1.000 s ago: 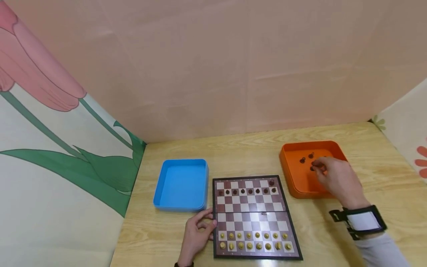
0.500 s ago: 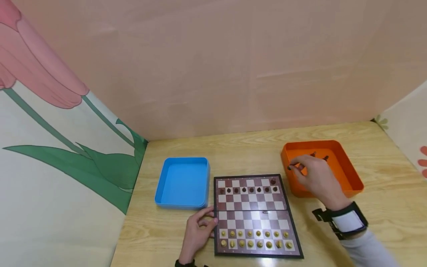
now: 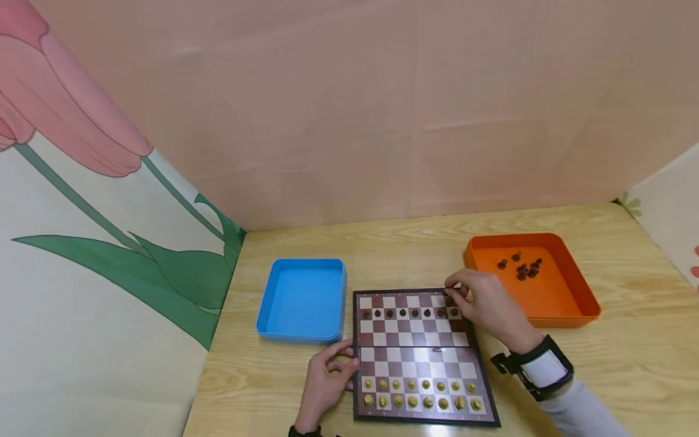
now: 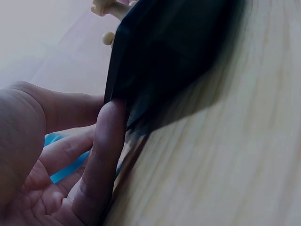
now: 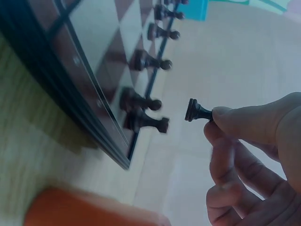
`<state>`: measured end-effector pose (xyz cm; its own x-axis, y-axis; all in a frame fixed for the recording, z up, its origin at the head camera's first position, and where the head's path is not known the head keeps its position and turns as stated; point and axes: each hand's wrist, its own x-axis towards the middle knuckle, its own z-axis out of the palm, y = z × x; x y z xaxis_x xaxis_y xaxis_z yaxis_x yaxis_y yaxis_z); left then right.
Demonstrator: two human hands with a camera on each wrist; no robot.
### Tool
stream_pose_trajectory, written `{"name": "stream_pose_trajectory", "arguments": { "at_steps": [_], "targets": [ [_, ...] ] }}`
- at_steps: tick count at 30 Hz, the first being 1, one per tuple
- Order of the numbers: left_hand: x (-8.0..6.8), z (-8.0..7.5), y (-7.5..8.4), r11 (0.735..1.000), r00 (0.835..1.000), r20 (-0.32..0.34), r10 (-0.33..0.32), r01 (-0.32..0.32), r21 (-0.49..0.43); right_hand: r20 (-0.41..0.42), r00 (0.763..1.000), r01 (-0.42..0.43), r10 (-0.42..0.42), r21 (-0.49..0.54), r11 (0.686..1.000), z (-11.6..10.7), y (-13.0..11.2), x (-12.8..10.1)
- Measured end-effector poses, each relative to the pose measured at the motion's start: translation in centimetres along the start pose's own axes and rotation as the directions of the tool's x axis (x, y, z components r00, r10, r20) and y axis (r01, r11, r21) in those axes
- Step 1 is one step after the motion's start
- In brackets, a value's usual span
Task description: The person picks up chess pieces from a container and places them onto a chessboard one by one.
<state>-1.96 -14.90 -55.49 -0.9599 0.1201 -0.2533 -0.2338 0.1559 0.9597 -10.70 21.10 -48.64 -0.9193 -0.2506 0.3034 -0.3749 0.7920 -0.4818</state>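
The dark chess piece [image 5: 196,111] is pinched between thumb and fingertip of the right hand [image 3: 483,303], just above the far right corner of the chessboard [image 3: 420,355]. From the left: a blue tray [image 3: 301,299] sits on the counter [image 3: 628,364]; the left hand [image 3: 324,383] curls its fingers against the board's left edge; light pieces [image 3: 420,402] fill the near rows, dark pawns [image 3: 406,313] the far one; an orange tray [image 3: 562,303] holds more dark pieces [image 3: 521,267].
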Motion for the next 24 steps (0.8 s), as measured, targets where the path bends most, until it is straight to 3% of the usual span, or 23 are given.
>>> {"name": "stream_pose_trajectory", "arguments": {
  "at_steps": [10, 24],
  "targets": [
    [0.0, 0.0, -0.1, 1.0, 1.0, 0.006, 0.005, -0.005, -0.007, 0.09, 0.995, -0.033, 0.031, 0.017, 0.999, 1.4, -0.2, 0.1],
    [0.1, 0.0, -0.2, 1.0, 1.0, 0.004, 0.0, 0.0, 0.008, 0.097, 0.995, -0.023, 0.023, -0.003, 1.0, 2.5, 0.4, -0.1]
  ]
}}
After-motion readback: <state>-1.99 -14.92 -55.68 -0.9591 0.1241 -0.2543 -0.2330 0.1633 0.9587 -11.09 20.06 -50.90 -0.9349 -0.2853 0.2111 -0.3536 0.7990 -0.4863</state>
